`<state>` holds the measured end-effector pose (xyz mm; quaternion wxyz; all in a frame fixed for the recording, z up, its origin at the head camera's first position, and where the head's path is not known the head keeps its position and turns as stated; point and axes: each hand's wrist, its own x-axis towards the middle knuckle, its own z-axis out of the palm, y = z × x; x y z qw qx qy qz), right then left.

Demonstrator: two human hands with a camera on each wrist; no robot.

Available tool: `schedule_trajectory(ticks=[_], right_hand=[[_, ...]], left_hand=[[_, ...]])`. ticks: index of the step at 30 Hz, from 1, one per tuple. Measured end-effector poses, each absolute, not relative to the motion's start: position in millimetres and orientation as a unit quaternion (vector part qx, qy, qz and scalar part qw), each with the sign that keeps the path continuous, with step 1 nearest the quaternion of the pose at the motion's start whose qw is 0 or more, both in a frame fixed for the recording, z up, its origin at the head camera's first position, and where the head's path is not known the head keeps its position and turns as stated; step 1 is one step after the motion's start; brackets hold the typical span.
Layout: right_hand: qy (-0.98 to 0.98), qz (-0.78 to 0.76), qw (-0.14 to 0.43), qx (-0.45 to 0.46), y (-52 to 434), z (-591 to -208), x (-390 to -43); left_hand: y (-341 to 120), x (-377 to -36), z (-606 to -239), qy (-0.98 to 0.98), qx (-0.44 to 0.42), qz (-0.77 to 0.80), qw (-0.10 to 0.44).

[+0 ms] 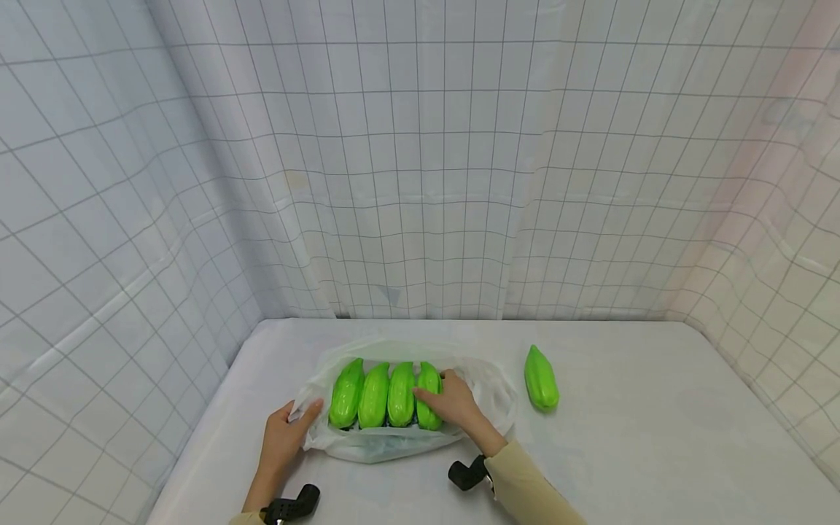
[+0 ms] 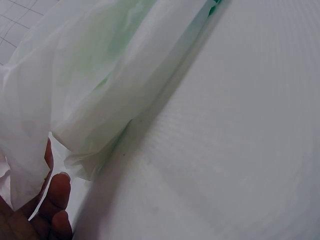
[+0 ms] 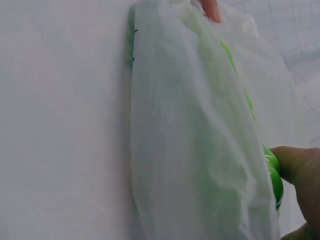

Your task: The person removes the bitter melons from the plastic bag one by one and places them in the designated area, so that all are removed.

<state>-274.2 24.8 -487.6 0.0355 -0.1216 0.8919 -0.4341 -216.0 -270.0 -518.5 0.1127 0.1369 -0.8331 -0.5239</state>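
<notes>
A thin white plastic bag [image 1: 387,441] lies open on the white table [image 1: 623,467]. Several bright green gourd-shaped vegetables [image 1: 374,394] lie side by side inside it. My left hand [image 1: 289,430] pinches the bag's left edge; the left wrist view shows my fingers [image 2: 52,200] curled on the white film [image 2: 100,90]. Inside the bag my right hand [image 1: 453,403] rests on the rightmost green vegetable [image 1: 429,383], fingers laid over it. The right wrist view shows the bag [image 3: 200,150] from the side with green [image 3: 272,175] under my thumb. One more green vegetable [image 1: 541,378] lies loose to the right.
White gridded curtains [image 1: 426,182] close in the table at the back and on both sides. Black wrist camera mounts [image 1: 467,474] sit on both forearms near the front edge.
</notes>
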Motion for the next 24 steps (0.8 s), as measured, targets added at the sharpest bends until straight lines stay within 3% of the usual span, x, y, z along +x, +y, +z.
schedule_trajectory(ticks=[24], right_hand=[[0.891,-0.441,0.024,-0.104,30.1,-482.9,-269.6]], left_hand=[[-270.7,-215.8,-516.2,-0.843,0.134,-0.512,0.093]])
